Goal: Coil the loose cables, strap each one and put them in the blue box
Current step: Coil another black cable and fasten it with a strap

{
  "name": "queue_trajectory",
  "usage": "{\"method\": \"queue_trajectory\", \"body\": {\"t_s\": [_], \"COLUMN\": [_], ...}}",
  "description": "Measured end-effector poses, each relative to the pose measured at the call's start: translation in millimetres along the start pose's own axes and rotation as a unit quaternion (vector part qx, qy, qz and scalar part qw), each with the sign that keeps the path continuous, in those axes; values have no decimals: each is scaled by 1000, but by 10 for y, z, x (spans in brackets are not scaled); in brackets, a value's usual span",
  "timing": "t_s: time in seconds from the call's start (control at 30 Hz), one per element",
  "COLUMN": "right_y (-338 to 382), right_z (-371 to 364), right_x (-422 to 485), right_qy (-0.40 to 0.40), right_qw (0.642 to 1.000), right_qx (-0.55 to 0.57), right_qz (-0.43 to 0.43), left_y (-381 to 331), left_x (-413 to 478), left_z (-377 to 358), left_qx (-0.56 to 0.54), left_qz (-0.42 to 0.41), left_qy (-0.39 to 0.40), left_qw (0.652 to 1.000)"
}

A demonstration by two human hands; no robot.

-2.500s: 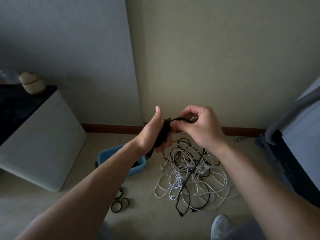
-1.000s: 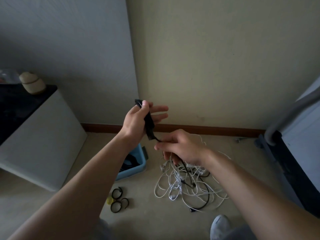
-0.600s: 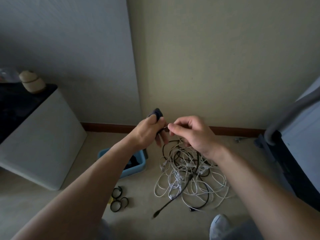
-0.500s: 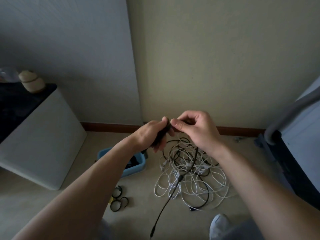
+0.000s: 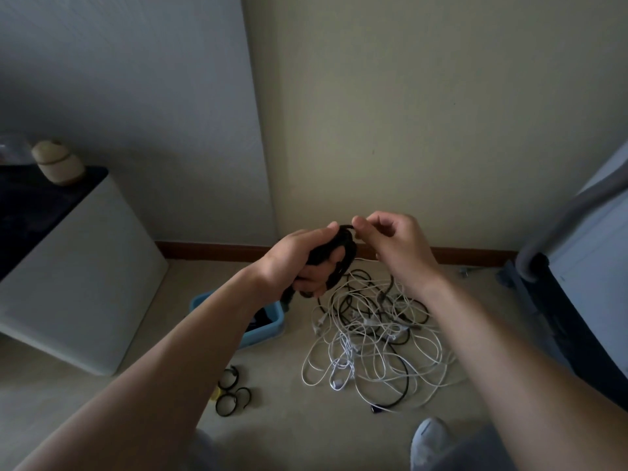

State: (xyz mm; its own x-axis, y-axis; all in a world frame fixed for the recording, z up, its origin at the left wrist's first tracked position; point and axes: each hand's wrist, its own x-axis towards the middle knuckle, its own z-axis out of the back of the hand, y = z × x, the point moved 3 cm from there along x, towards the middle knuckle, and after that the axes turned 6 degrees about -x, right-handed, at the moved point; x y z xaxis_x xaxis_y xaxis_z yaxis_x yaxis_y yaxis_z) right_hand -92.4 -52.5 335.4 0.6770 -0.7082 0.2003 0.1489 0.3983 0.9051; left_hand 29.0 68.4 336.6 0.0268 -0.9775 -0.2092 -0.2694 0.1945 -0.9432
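Note:
My left hand (image 5: pixel 299 258) grips a bundle of coiled black cable (image 5: pixel 341 260) in mid-air in front of me. My right hand (image 5: pixel 390 244) pinches the same black cable at the top of the coil, thumb and forefinger touching it. Below on the floor lies a tangle of loose white and black cables (image 5: pixel 373 338). The blue box (image 5: pixel 268 329) stands on the floor to the left of the tangle, partly hidden by my left forearm, with something dark inside. Black looped straps (image 5: pixel 231 394) lie on the floor nearer to me.
A white cabinet (image 5: pixel 78 280) with a dark top stands at the left, holding a round beige object (image 5: pixel 57 163). A dark unit with a grey hose (image 5: pixel 557 290) fills the right side. A wall corner and brown skirting board lie ahead. My grey shoe (image 5: pixel 430 443) is at the bottom.
The loose black cable end that trailed to the floor has been drawn up into the coil. My hands keep meeting at the coil as I wind.

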Motion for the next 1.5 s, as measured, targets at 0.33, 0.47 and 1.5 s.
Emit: {"method": "queue_trajectory", "body": {"t_s": [0.33, 0.47, 1.5], "right_y": [-187, -210, 307], "right_z": [-138, -308, -103], "right_x": [13, -74, -114], "right_qy": [52, 144, 131], "right_qw": [994, 980, 990], "right_qx": [70, 82, 52], "right_qz": [-65, -114, 10], "left_y": [-125, -190, 75], "left_x": [-36, -56, 63], "left_z": [-44, -10, 41], "left_qx": [-242, -295, 76], "left_qz": [-54, -105, -34], "left_qy": [32, -39, -116], "left_qw": [968, 949, 990]}}
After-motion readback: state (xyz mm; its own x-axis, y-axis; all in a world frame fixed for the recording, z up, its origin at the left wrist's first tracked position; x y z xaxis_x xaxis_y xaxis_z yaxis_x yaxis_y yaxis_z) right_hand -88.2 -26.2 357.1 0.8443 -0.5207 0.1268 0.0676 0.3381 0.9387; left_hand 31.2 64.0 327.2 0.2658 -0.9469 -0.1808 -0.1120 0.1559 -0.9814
